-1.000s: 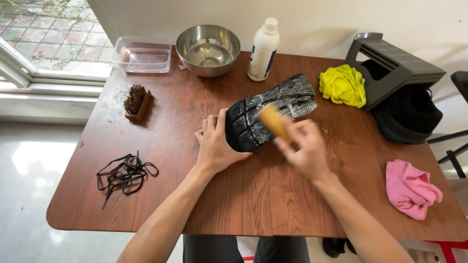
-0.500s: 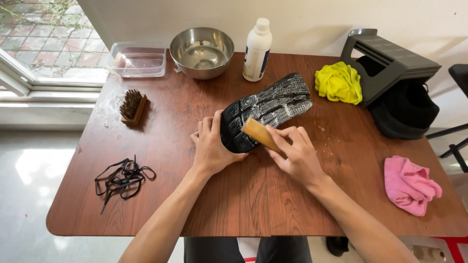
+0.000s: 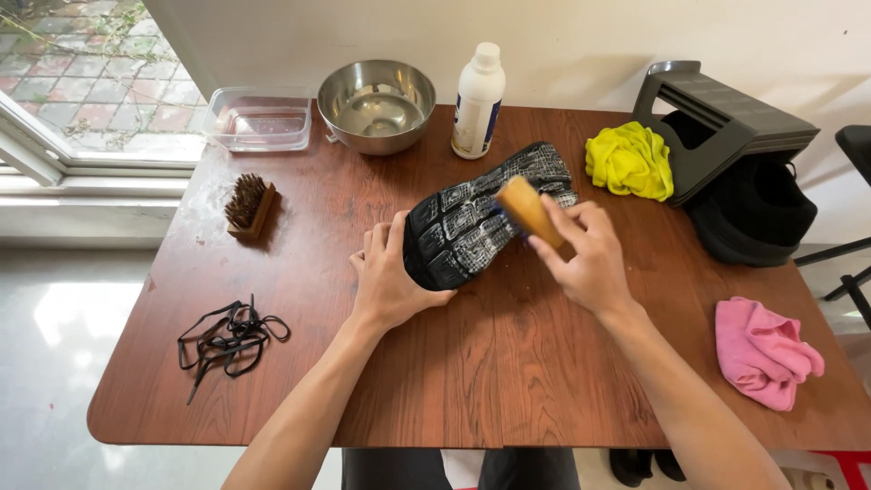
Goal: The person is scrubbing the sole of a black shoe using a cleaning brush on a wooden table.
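Two bare hands work over a dark shoe (image 3: pixel 481 218) lying sole-up near the middle of the wooden bench (image 3: pixel 508 363). Its long axis runs on a slant: the nearer end points toward the person and to their left, the far end points away to the right, toward the yellow cloth (image 3: pixel 629 161). The left hand (image 3: pixel 388 277) lies spread against the nearer end, fingers curled round its edge, steadying it. The right hand (image 3: pixel 585 256) is closed around a wooden-backed brush (image 3: pixel 526 209), which rests on the sole about midway along.

Behind the shoe stand a white bottle (image 3: pixel 477 102), a steel bowl (image 3: pixel 376 104) and a clear plastic tub (image 3: pixel 259 118). A second brush (image 3: pixel 249 204) sits well to the left, with a tangle of black laces (image 3: pixel 229 338) nearer the front edge. A pink cloth (image 3: pixel 764 349) lies at the right.
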